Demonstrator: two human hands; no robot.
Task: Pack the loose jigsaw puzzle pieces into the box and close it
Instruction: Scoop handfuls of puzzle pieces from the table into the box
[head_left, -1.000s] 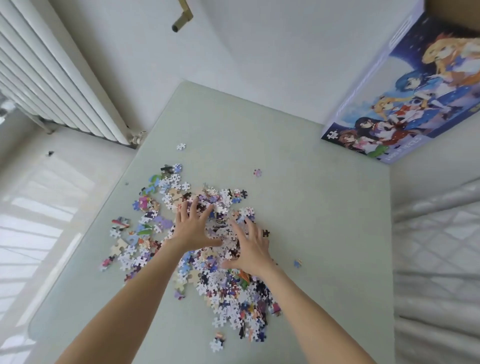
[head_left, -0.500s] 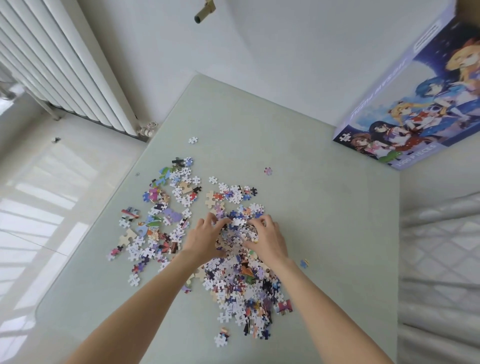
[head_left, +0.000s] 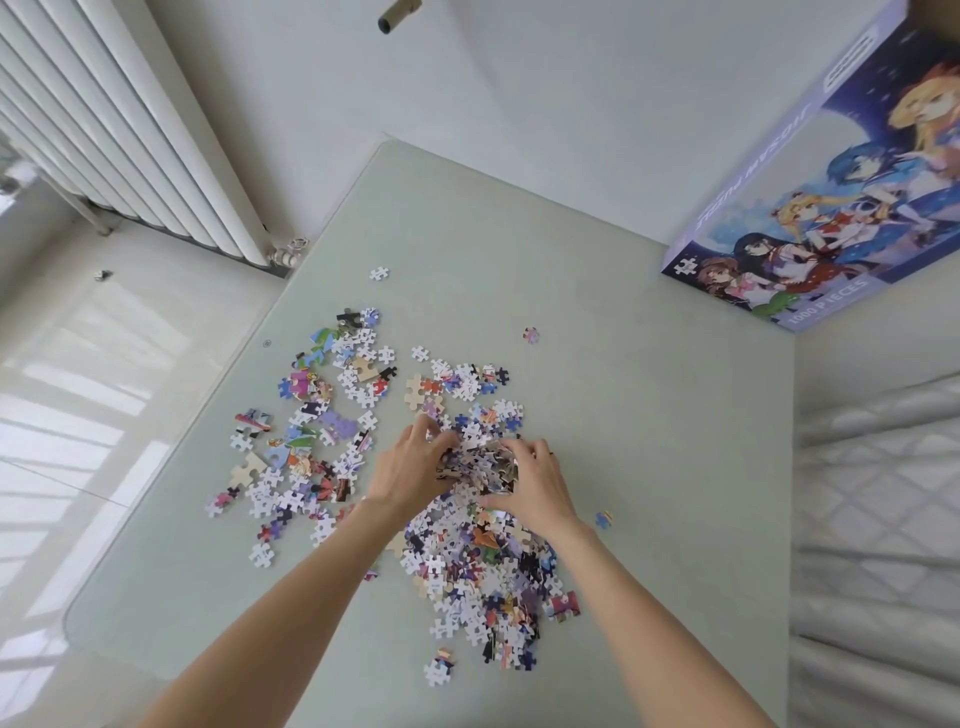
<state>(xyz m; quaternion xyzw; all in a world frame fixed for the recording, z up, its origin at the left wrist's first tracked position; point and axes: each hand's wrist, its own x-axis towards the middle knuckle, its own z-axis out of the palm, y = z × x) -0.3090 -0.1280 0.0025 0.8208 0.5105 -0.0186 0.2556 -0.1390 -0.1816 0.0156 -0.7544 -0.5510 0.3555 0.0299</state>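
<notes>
Loose jigsaw pieces (head_left: 483, 577) lie in a heap across the middle of the pale green table (head_left: 649, 441), with more scattered to the left (head_left: 311, 415). My left hand (head_left: 408, 470) and my right hand (head_left: 535, 486) are cupped together around a bunch of pieces (head_left: 480, 460) scooped up between them. The puzzle box (head_left: 831, 208), purple with a cartoon picture, stands at the far right corner of the table, well away from both hands.
Single stray pieces lie apart from the heap (head_left: 379, 273) (head_left: 531, 335) (head_left: 602, 519). A white radiator (head_left: 119, 130) runs along the wall at the left, above a tiled floor. A quilted white bed cover (head_left: 878, 519) borders the table's right edge.
Both hands went from lying flat and spread on the heap to curling inward toward each other, gathering a bunch of pieces between them.
</notes>
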